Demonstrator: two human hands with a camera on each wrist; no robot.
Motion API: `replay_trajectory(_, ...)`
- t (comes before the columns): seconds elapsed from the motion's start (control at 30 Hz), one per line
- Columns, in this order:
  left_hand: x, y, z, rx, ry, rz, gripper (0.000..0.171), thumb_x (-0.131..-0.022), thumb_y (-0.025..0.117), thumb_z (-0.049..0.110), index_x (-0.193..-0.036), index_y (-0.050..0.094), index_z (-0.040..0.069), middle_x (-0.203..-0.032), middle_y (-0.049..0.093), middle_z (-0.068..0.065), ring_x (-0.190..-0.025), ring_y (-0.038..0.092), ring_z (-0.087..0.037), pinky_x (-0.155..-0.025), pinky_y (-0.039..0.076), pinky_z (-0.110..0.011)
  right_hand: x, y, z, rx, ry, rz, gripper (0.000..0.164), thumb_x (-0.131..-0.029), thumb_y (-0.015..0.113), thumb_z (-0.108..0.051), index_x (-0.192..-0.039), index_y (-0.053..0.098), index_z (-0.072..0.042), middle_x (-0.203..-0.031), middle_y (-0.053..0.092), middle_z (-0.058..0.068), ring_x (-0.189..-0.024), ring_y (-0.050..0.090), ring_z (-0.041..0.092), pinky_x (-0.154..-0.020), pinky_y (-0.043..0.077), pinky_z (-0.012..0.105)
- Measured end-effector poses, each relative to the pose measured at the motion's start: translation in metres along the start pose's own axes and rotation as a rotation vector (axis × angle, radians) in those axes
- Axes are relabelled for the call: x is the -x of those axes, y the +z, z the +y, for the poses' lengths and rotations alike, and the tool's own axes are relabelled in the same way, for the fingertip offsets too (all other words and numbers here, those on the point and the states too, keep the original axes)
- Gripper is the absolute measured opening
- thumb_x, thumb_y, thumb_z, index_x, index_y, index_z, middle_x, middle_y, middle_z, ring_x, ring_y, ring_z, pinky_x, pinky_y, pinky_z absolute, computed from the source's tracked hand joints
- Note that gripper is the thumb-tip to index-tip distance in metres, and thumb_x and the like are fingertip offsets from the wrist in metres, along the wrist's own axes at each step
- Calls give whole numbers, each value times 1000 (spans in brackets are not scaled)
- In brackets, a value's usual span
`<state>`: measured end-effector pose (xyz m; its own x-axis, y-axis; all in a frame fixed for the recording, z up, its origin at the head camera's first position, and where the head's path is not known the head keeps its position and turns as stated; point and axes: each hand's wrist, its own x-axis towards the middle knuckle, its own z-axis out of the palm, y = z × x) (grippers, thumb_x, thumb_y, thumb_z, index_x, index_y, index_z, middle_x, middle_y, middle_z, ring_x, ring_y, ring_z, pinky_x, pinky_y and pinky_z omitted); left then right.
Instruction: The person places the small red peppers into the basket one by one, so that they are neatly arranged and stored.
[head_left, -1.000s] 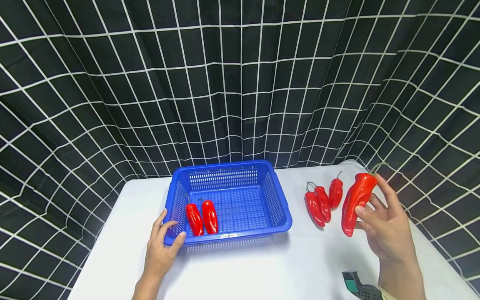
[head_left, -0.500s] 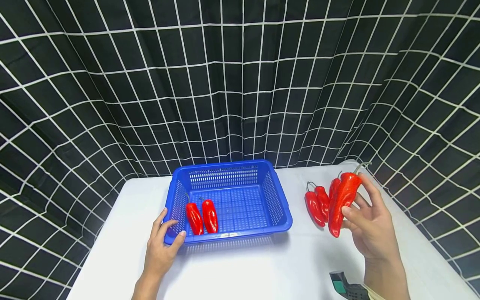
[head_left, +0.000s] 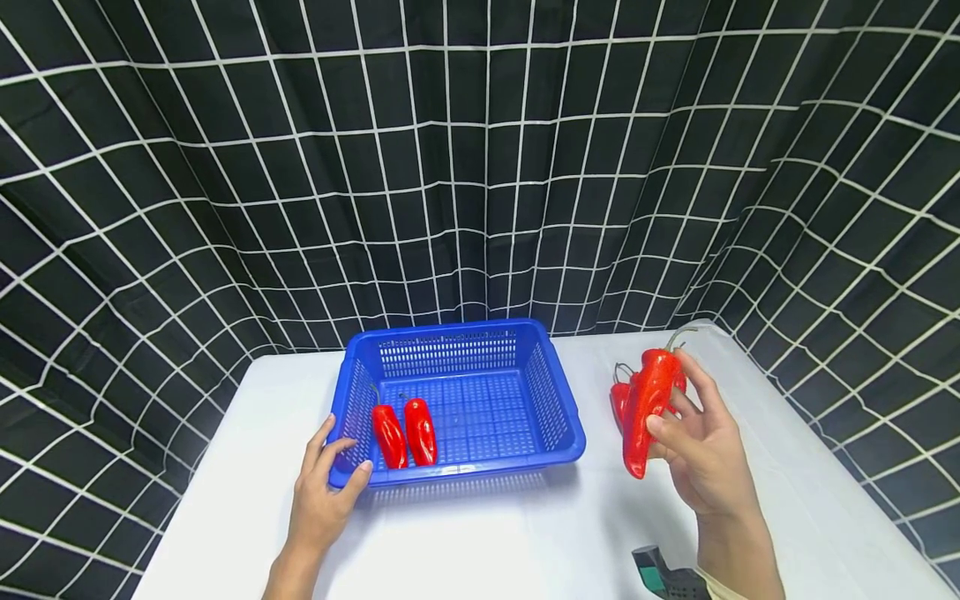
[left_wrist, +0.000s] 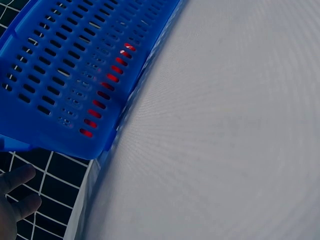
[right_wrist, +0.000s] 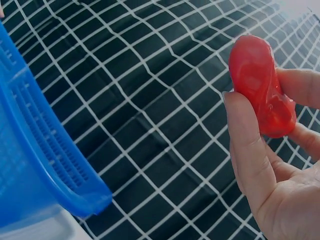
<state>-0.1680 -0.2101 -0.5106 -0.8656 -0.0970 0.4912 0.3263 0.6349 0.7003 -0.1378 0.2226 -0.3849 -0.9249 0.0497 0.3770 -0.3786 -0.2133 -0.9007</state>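
My right hand [head_left: 708,458] pinches a long red chili pepper [head_left: 647,408] by its sides, stem up, above the table right of the blue basket [head_left: 480,473]. The right wrist view shows the thumb and fingers round this pepper from its rounded lower end. My left hand [head_left: 322,492] holds the basket's front left corner, thumb at the front rim and a finger over the left rim. Inside the basket, two red peppers, a left one [head_left: 389,437] and a right one [head_left: 421,433], lie side by side at the left.
More red peppers lie on the white table [head_left: 480,542] behind the held one; one [head_left: 618,402] shows at the left and the others are mostly hidden. A black curtain with a white grid [head_left: 465,192] surrounds the table's back and sides.
My right hand has moved left with the pepper, which now covers most of the loose peppers on the table. My left hand and the basket have stayed in place.
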Motion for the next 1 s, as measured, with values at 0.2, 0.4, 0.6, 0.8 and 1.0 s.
replay_trajectory(0.2,0,0,0,6,4,4,32,-85,72,21,-112,65,7,-151,35,-6,-133,36,-41,-98,38,-61,-3,11,4,21,23,-10,80,-87,55,14,-153,23,-17,-138,37,23,-113,56,30,-73,56,43)
replay_trajectory(0.4,0,0,-1,2,12,7,32,-84,73,20,-112,65,7,-151,35,-5,-133,36,-41,-97,39,-60,-6,22,9,20,40,-17,80,-86,57,13,-152,24,-17,-137,39,23,-113,56,32,-74,55,47)
replay_trajectory(0.6,0,0,-1,3,27,17,32,-83,73,20,-111,65,8,-150,36,-5,-132,37,-40,-96,39,-60,-11,31,15,0,55,-19,79,-86,58,12,-152,27,-19,-138,41,21,-117,55,34,-75,55,48)
replay_trajectory(0.8,0,0,-1,5,27,19,32,-83,73,20,-112,65,8,-150,36,-5,-132,37,-41,-96,39,-60,-19,37,22,1,67,-54,79,-86,59,11,-152,26,-19,-136,42,22,-116,56,33,-74,55,49)
replay_trajectory(1.0,0,-1,-2,9,31,17,31,-84,72,20,-111,65,8,-150,36,-6,-132,37,-41,-96,40,-61,-26,43,31,-7,89,-92,79,-86,60,9,-152,25,-17,-133,44,23,-114,58,34,-73,54,51)
